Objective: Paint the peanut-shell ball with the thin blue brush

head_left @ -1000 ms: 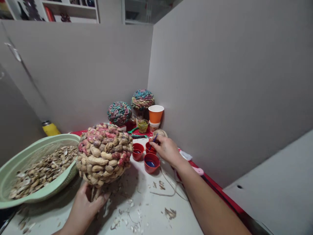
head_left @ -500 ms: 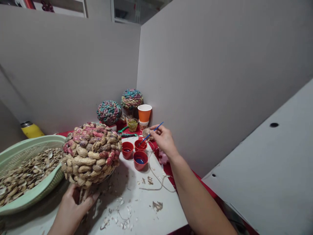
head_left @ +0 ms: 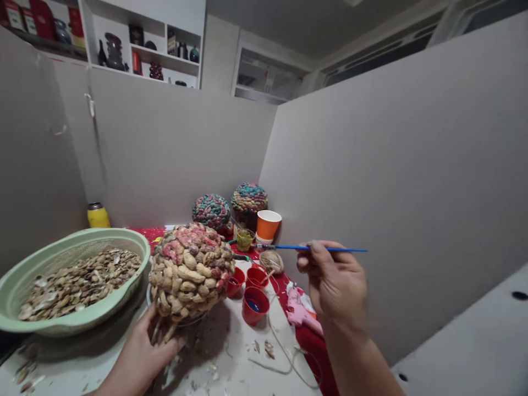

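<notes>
My left hand [head_left: 150, 344] is closed around the stem under a large ball covered in peanuts [head_left: 192, 272]. Patches of pink and red paint show on the ball's top and right side; the lower shells are plain tan. Between the thumb and fingers of my right hand [head_left: 336, 275] is a thin blue paintbrush [head_left: 291, 247], level, its bristles pointing left toward the ball but apart from it. Below the brush stand three red cups: a front cup [head_left: 254, 306] with dark blue liquid, a back cup [head_left: 256, 276] with a stick in it, and a left cup [head_left: 236, 282] partly hidden by the ball.
A green basket [head_left: 142, 275] of empty shells stands left, with a yellow bottle [head_left: 98, 216] behind. At the back are two painted peanut balls [head_left: 211, 210], an orange paper cup [head_left: 269, 224] and a twine roll [head_left: 271, 262]. A pink glue gun [head_left: 303, 311] lies right. Grey panels enclose the table.
My right hand has lifted the paintbrush out of the back red cup and turned it level, bristles left. My left hand still holds the ball's stem. The view has tilted up and turned left.
</notes>
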Motion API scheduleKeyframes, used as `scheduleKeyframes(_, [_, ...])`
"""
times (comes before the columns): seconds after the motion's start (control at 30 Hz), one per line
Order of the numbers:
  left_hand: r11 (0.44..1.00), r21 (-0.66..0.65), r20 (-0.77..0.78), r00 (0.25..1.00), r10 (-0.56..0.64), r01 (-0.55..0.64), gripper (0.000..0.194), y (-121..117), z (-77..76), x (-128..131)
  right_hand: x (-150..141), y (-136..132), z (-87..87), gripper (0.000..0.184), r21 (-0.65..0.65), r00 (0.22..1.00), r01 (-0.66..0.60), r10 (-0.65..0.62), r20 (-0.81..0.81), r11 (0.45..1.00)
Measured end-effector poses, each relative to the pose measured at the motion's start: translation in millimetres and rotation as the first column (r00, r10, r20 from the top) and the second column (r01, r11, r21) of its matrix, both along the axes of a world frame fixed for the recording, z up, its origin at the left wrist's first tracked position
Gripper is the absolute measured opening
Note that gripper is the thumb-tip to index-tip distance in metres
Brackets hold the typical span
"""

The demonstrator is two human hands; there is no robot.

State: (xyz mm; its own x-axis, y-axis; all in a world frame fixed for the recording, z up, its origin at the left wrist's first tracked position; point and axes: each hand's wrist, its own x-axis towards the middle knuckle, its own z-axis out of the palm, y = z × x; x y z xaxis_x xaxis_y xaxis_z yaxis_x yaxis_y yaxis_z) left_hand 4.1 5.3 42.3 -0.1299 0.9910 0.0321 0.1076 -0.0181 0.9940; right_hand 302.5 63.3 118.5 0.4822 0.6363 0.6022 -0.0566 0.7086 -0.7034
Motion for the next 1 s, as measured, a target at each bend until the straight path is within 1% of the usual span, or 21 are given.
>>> scheduleKeyframes(0.07, [1.000, 0.006, 0.058, 0.998, -0.008, 0.007, 0.054, -1, 0.4, 1, -16, -18, 6.8, 0.029, 0.097, 1.000, -0.010, 0.010, -0.005, 0.995])
scheduleKeyframes(0.13, [1.000, 0.006, 0.096, 0.995, -0.014, 0.014, 0.053, -1, -1.2, 1, -33, -32, 9.0, 0.019, 0.183, 0.996, -0.004, -0.013, 0.089, 0.983])
scheduleKeyframes(0.2, [1.000, 0.016, 0.120, 0.993, -0.007, 0.005, 0.054, -1, -5.3, 0, -49, -42, 8.2, 0.010, 0.278, 0.977, 0.008, -0.067, 0.203, 0.961])
scheduleKeyframes(0.27, [1.000, 0.027, 0.133, 0.991, -0.006, 0.002, 0.053, -1, -11.6, -1, -62, -45, 6.7, 0.005, 0.381, 0.946, -0.048, -0.081, 0.314, 0.923])
scheduleKeyframes(0.33, [0.999, 0.024, 0.157, 0.987, -0.037, 0.034, 0.053, 0, -19.1, 0, -70, -43, 5.9, 0.005, 0.456, 0.906, -0.106, -0.103, 0.410, 0.884])
scheduleKeyframes(0.37, [0.999, 0.046, 0.204, 0.979, -0.005, -0.004, 0.053, 0, -22.6, 1, -73, -41, 5.9, 0.007, 0.484, 0.885, -0.126, -0.122, 0.449, 0.866])
scheduleKeyframes(0.43, [0.998, 0.057, 0.288, 0.958, 0.013, -0.030, 0.056, 0, -28.2, 6, -76, -36, 6.0, 0.012, 0.519, 0.843, -0.148, -0.167, 0.511, 0.842])
scheduleKeyframes(0.5, [0.997, 0.064, 0.329, 0.944, 0.017, -0.041, 0.059, 0, -30.7, 10, -77, -33, 5.6, 0.014, 0.540, 0.810, -0.159, -0.203, 0.550, 0.827])
scheduleKeyframes(0.6, [0.998, 0.060, 0.337, 0.942, -0.001, -0.020, 0.057, -1, -29.1, 12, -77, -33, 3.9, 0.015, 0.554, 0.781, -0.150, -0.245, 0.574, 0.819])
scheduleKeyframes(0.73, [0.999, 0.041, 0.317, 0.948, -0.014, 0.001, 0.055, -1, -25.1, 10, -70, -41, 1.6, 0.012, 0.514, 0.743, -0.153, -0.244, 0.624, 0.844])
scheduleKeyframes(0.87, [0.999, 0.034, 0.358, 0.934, -0.011, -0.001, 0.059, 0, -28.5, 10, -55, -48, -0.3, 0.012, 0.439, 0.685, -0.171, -0.214, 0.696, 0.882])
scheduleKeyframes(0.93, [0.999, 0.035, 0.396, 0.918, -0.008, -0.006, 0.061, 0, -32.3, 12, -49, -49, -2.1, 0.010, 0.428, 0.663, -0.186, -0.208, 0.719, 0.885])
scheduleKeyframes(1.0, [0.999, 0.037, 0.418, 0.908, 0.002, -0.019, 0.065, 1, -35.4, 13, -49, -48, -4.9, 0.014, 0.455, 0.663, -0.182, -0.233, 0.712, 0.872])
